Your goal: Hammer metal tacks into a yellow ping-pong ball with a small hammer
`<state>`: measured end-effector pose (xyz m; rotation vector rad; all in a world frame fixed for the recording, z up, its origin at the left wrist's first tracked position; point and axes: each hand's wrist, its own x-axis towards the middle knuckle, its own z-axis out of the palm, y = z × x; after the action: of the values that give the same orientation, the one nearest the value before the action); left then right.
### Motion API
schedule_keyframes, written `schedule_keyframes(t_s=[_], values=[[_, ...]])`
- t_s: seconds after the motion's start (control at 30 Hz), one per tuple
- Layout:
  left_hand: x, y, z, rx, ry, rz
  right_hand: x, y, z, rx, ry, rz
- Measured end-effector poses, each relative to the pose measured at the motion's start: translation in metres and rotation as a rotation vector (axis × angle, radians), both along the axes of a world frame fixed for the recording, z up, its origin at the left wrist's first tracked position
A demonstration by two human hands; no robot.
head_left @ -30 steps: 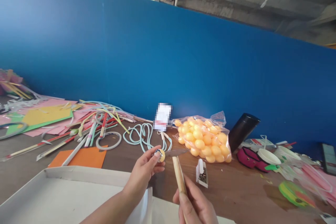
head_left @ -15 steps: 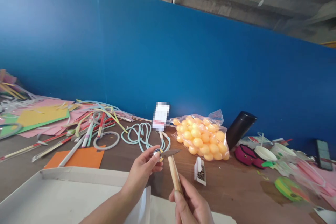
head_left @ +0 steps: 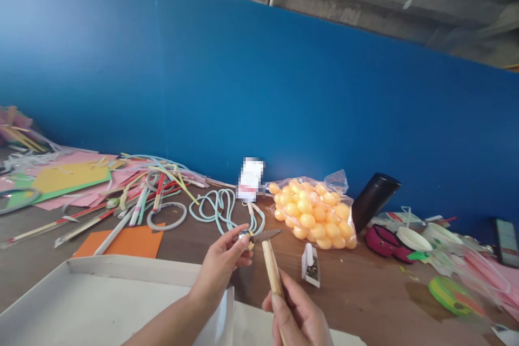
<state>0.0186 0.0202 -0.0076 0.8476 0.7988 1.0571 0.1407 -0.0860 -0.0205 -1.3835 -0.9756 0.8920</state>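
Observation:
My left hand (head_left: 227, 254) is closed around the handle of a small knife (head_left: 265, 235), whose blade points to the right. In my right hand (head_left: 298, 311) is a pale wooden stick (head_left: 271, 267), held upright between thumb and fingers. The stick's top end is right by the underside of the blade; whether they touch I cannot tell. Below both hands lies a white cardboard box (head_left: 150, 263) with low walls. A small open box of dark bits (head_left: 311, 269) stands on the table to the right of the stick.
A clear bag of orange balls (head_left: 312, 213) lies behind my hands. Beside it are a black bottle (head_left: 375, 200), a magenta pouch (head_left: 387, 243) and a green tape roll (head_left: 454, 296). Blue cord (head_left: 214, 211), tubes, sticks and orange paper (head_left: 121, 241) cover the left. A blue partition (head_left: 259, 81) rises behind.
The view has shifted slightly, so everything sits a little further right. Both hands keep their hold on the knife and the stick, in nearly the same positions.

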Motion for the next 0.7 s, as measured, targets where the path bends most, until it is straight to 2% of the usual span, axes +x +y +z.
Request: schedule_keyframes(t_s=[0.4,0.7], values=[[0.0005,0.0004,-0.0002,-0.004,0.035,0.001,0.0041,0.0011,-0.0001,-0.025,0.036,0.053],[0.0014,0.0012,-0.0006,-0.007,0.042,-0.007,0.0049,0.0005,-0.0004,-0.034,0.007,0.038]])
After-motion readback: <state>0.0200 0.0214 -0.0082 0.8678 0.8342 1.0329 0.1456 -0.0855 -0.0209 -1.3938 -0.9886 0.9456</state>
